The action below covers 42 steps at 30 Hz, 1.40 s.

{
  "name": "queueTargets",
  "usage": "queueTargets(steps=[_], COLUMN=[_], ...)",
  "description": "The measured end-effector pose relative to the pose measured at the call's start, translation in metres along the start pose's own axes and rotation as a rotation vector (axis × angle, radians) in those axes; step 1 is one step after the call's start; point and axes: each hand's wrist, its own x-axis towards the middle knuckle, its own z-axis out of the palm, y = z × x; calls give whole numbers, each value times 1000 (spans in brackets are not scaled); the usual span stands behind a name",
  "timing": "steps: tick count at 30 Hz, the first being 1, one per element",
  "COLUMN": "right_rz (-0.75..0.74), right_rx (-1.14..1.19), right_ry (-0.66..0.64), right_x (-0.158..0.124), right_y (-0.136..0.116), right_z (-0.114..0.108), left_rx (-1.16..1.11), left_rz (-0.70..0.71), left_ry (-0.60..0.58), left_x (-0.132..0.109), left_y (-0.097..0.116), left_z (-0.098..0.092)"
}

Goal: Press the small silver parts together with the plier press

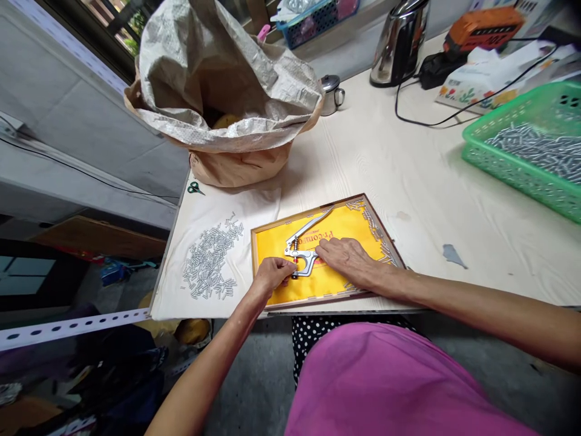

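A pair of silver snap-fastener pliers [307,265] lies over a shallow tray [394,245] lined with yellow printed material. My right hand [347,260] is closed on the lower handle, while the long upper lever stands raised and apart from it. At the jaws, with their spring and red part, my left hand [273,272] pinches with its fingertips; whatever is between them is too small or hidden to make out. Small metal pins [374,227] lie along the tray's right side. Left of the tray, a pile of short metal pieces [211,257] is spread on a white cloth.
A big woven sack [240,160] stands open at the back left, with green-handled scissors [196,188] near it. A green basket [512,172] of metal pins sits at the right. Farther back are a lidded metal cup [330,97], a kettle [394,45] and a black cord [454,121].
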Motion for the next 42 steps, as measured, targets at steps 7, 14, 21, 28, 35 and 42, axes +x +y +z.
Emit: queueTargets(steps=[7, 14, 21, 28, 35, 42], right_rz=[-3, -56, -69, -98, -72, -74], right_rx=[-46, -84, -70, 10, -7, -98], right_ry=[221, 153, 146, 164, 200, 128], right_x=[11, 27, 24, 12, 4, 5], right_y=[25, 49, 45, 32, 23, 22], right_z=[-9, -22, -23, -22, -23, -23], left_rx=[-5, -2, 103, 766, 969, 957], left_rz=[-9, -5, 20, 632, 808, 773], left_ry=[21, 25, 39, 433, 136, 250], left_x=[1, 0, 2, -12, 10, 5], left_y=[-1, -1, -5, 1, 28, 24], left_z=[0, 1, -2, 24, 39, 37])
